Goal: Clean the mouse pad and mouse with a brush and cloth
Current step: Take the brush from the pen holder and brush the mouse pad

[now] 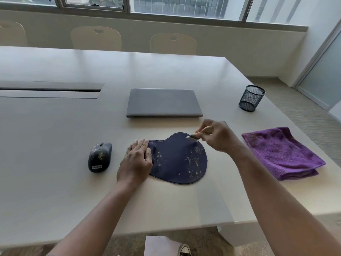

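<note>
Mouse pad (pixel 181 159), crumb-speckled, is pressed flat-fingered at its 9 o'clock edge by left hand (pixel 137 157); right hand (pixel 217 136) pinches brush (pixel 195 136) at 1 o'clock.

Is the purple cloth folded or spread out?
Folded. The purple cloth lies on the table with doubled layers showing along its near edge.

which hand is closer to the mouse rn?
Left. The left hand rests on the mouse pad's wrist-rest end, just right of the mouse. The right hand holds the brush at the pad's far edge.
</note>
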Available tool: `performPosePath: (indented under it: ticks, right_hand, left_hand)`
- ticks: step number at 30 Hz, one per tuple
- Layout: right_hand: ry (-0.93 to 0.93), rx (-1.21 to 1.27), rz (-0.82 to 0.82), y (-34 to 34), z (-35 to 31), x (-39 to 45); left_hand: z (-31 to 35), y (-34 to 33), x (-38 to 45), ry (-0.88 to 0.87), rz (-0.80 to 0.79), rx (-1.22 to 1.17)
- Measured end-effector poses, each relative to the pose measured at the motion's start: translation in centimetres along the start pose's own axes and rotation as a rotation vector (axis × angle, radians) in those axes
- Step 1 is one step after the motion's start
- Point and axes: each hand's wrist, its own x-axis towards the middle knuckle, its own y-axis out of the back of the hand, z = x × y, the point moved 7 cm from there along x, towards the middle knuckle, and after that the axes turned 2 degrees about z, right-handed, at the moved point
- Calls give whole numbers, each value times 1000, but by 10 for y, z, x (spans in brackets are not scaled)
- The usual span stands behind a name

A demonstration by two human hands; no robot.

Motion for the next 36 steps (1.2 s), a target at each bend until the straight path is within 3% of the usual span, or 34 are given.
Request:
performPosePath:
  ticks: [10, 27, 36]
  right_hand:
    - [14, -49, 99, -13, 3, -32]
    - [12, -58, -14, -15, -10, -16]
    - [102, -39, -4, -10, 0, -3]
  left_hand:
    - [0, 1, -1, -28, -4, -49]
    - [-2, 0, -6, -21, 2, 17]
    - [-3, -2, -6, 10, 8, 48]
